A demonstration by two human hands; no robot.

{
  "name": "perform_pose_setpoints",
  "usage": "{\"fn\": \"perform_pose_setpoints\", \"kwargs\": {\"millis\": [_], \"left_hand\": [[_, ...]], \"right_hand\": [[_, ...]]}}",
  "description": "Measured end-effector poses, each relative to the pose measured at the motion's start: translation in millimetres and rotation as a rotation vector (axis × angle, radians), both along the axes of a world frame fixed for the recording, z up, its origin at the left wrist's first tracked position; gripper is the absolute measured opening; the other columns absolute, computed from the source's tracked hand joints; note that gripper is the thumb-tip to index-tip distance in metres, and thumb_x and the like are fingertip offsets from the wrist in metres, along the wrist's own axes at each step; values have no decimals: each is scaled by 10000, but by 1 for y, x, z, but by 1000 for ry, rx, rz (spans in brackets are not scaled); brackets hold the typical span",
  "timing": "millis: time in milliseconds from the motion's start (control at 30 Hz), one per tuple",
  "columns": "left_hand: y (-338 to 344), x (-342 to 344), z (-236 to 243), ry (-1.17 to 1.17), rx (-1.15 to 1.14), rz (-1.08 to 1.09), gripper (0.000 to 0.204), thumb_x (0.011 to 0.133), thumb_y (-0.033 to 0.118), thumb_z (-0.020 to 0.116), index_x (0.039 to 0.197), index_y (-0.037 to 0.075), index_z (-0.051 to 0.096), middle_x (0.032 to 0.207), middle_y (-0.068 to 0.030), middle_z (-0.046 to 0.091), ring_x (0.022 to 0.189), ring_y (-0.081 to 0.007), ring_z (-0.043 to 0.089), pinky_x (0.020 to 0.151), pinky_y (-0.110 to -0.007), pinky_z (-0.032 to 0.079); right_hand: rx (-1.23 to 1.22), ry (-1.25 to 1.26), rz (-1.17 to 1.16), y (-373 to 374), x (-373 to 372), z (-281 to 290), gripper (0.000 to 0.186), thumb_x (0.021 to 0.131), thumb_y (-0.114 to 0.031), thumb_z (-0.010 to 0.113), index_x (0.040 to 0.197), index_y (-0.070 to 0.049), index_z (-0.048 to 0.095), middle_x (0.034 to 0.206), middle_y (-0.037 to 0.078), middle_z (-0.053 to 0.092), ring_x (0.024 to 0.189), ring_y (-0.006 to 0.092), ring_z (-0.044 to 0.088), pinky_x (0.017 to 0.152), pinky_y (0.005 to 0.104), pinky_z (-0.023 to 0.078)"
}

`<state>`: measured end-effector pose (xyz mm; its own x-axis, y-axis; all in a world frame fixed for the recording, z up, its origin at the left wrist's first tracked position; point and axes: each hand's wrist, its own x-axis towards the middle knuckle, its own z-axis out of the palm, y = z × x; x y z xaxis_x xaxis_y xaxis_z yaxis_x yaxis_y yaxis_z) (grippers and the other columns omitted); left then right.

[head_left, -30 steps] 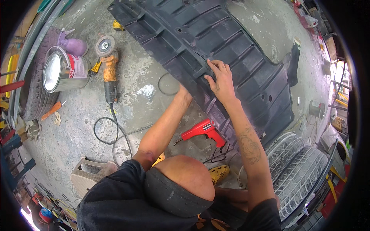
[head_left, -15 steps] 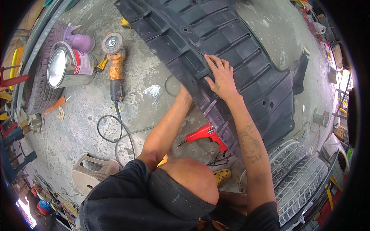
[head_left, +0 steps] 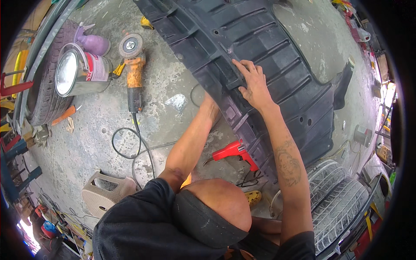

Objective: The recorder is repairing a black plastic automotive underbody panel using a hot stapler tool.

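A large black plastic vehicle undertray [head_left: 277, 65], ribbed and pierced with holes, lies slanted in front of me. My right hand [head_left: 255, 89] rests on its upper face, fingers apart, the fingertips beside a raised rib near a long recess. My left hand [head_left: 209, 104] reaches beneath the undertray's near left edge; its fingers are hidden there, so its grip does not show. Close to that edge, between my forearms, a red pistol-shaped tool [head_left: 236, 150] with thin metal prongs lies on the floor.
An angle grinder [head_left: 135, 73] with a trailing cord lies left on the concrete floor. Beyond it are a metal can [head_left: 71, 76], a purple spray bottle [head_left: 94, 44] and a tyre [head_left: 47, 86]. A beige plastic stool [head_left: 104, 195] stands near left; more tyres [head_left: 338, 203] lie near right.
The whole view has shifted slightly. My right hand has slid a little leftward over the undertray. My left hand stays beneath the edge.
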<state>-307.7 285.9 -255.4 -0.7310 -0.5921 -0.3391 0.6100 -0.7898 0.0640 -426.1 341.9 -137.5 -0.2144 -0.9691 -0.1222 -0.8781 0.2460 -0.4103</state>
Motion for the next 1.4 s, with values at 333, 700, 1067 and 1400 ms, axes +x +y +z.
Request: {"fn": "perform_pose_setpoints", "kwargs": {"millis": [333,700,1067,1400], "left_hand": [[10,2,-8,124,86,-32,465,1033,408,474,1349,77,558,1289,-109,641,1193,-268,612,1029,-453,503],[59,63,33,-321,-170,-488,483,1026,380,531,1307,-11,570,1249,-145,653,1152,-257,627,1007,-398,501],[91,185,107,-738,-1687,-1107,253,956,189,635,1103,-17,634,1011,-166,691,881,-300,677,792,-388,543],[19,110,169,-476,-2391,-1563,215,916,121,634,1099,14,601,1115,-187,631,1001,-372,643,856,-450,522]], "right_hand": [[7,22,22,21,-8,-13,950,670,92,722,1523,-192,417,1408,53,454,1208,312,472,1052,438,404],[84,459,74,83,-85,-40,804,760,57,658,1499,-167,436,1405,31,483,1192,298,506,976,449,467],[337,-200,488,197,-39,-28,291,895,-107,587,1182,-72,619,1014,185,666,965,393,660,813,493,534],[420,-304,389,201,-39,-38,406,884,-110,554,1282,-142,630,1008,206,700,949,407,680,811,496,534]]}}
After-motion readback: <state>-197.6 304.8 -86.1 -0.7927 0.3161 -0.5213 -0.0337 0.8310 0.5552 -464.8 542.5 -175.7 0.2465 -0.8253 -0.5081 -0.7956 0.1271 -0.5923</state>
